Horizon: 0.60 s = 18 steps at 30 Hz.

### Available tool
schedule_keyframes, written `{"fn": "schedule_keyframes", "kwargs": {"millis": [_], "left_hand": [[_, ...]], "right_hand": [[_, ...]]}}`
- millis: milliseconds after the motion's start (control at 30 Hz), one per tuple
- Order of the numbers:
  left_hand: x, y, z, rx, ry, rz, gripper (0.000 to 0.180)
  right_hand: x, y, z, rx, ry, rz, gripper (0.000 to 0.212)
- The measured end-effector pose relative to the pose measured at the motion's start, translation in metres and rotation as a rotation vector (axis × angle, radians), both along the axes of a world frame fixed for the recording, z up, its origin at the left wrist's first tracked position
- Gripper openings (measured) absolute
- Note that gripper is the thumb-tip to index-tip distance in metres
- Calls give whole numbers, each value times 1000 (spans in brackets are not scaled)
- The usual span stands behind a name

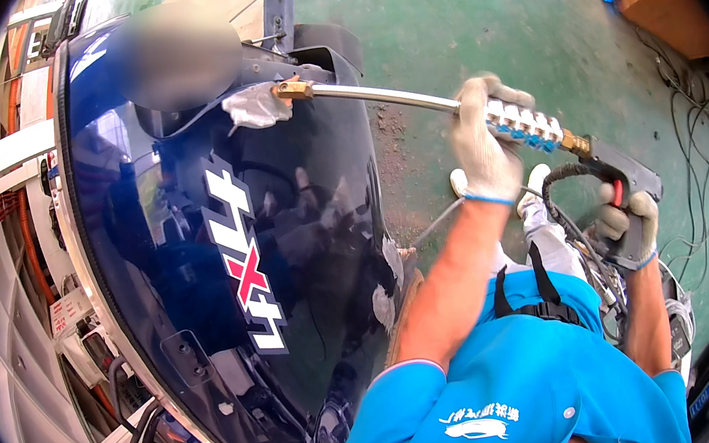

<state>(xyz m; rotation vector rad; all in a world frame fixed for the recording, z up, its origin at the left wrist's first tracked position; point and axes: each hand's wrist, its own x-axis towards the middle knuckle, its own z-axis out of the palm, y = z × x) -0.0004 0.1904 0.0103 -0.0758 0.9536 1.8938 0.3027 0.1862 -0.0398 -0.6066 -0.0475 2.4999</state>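
Well left of the left hand [486, 139], a glossy, curved, dark-blue vehicle panel [154, 246] bore one white-and-red decal [246, 275]. Up and left of that hand, one crumpled silver-grey patch [255, 107] showed against the panel, with one block-shaped brass nozzle [295, 91] at its right end; whether they touched could not be told. From the nozzle one long, straight silver metal lance [392, 98] sloped rightward and down, its long axis running through the left hand toward the right hand [633, 223]. The left hand was the nearer to the panel and nozzle, clamped on the lance at the left end of one ribbed white-and-blue sleeve [524, 123]. Beyond it, one black pistol-shaped gun body [631, 168] joined the lance's rear end, and the right hand was clamped on its grip, beside one small red part [617, 194]. Two gloved hands showed in all; up and right of the right hand lay several thin dark cables [688, 114], too tangled to count
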Motion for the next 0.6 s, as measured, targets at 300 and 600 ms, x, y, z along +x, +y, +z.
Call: {"fn": "schedule_keyframes", "kwargs": {"millis": [300, 600], "left_hand": [[-196, 6, 34, -95, -66, 270, 33], [-202, -1, 0, 816, -381, -156, 47]], "right_hand": [[-9, 7, 21, -14, -78, 55, 47], [-16, -9, 20, 285, -312, 94, 49]]}}
